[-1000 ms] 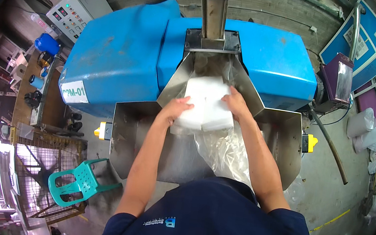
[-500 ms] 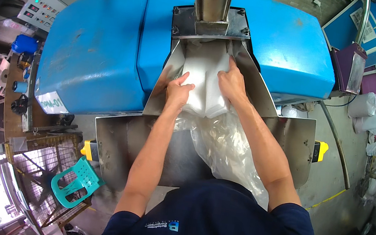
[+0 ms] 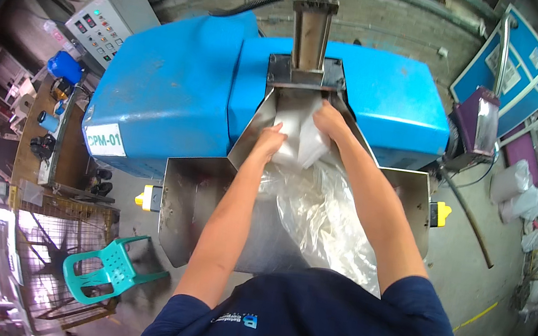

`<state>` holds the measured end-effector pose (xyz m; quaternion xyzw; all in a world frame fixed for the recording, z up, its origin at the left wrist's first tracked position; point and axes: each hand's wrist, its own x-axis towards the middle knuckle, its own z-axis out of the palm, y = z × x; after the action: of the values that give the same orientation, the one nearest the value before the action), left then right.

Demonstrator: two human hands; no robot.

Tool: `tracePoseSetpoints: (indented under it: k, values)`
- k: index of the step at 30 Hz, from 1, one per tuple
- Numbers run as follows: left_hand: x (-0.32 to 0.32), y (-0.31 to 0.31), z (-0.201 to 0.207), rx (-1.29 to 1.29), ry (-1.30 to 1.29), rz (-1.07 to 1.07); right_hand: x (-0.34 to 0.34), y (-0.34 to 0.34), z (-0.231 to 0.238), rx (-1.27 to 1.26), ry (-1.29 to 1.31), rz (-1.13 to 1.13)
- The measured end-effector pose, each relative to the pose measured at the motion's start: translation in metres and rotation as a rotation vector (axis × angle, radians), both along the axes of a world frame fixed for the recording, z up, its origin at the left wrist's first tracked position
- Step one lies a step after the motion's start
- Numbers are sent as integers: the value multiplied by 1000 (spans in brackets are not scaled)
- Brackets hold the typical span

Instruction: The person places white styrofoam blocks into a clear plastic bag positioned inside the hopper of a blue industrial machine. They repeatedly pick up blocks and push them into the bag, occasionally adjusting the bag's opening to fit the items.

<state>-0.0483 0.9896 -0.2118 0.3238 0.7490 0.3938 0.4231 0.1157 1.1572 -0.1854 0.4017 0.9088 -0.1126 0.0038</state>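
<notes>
Two soft white bundles, perhaps folded foam or film, lie side by side in a steel chute (image 3: 251, 132). My left hand (image 3: 271, 142) grips the outer side of the left bundle (image 3: 289, 128), thumb on top. Farther up the chute, my right hand (image 3: 331, 120) is closed on the right bundle (image 3: 313, 145); its fingertips are partly hidden. The bundles' far ends run into shadow under a dark plate (image 3: 280, 69). Clear crinkled plastic sheeting (image 3: 328, 210) spreads from below the bundles toward my body, partly covered by my right forearm.
A steel tray (image 3: 192, 192) with yellow-and-black side pieces spans the front of a big blue machine (image 3: 168, 80). An upright metal column (image 3: 311, 41) rises behind the chute. A control panel (image 3: 99, 30) stands far left, a green plastic chair (image 3: 109, 269) lower left, a purple unit (image 3: 477, 127) right.
The white bundles sit slightly deeper in the chute, with both hands still on them. My view has shifted, so the machine appears lower and smaller and more of the wall shows.
</notes>
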Motion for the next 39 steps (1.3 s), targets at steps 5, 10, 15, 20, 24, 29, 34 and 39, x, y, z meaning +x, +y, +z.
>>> tracePoseSetpoints:
  k: [5,10,15,20,24,29,34,39]
  values:
    - [-21,-98,91,7,-348,-130,68,-109,82,-976,854,-500]
    - [30,-196,139,68,-337,-220,136,-223,78,-1070,1059,-623]
    - [84,-230,131,147,-35,-188,142,-272,26,-1034,1189,-771]
    - [58,-170,128,-36,-243,-163,130,-234,19,-1158,1247,-889]
    - [49,-138,124,-88,-136,-150,118,-208,2,-1151,1245,-927]
    - [41,-119,102,-18,-153,-83,104,-189,-7,-1162,1220,-944]
    - [28,-98,78,31,-164,-8,86,-167,-26,-1163,1209,-930]
    - [8,-76,48,11,-78,85,53,-130,-52,-1238,1078,-899]
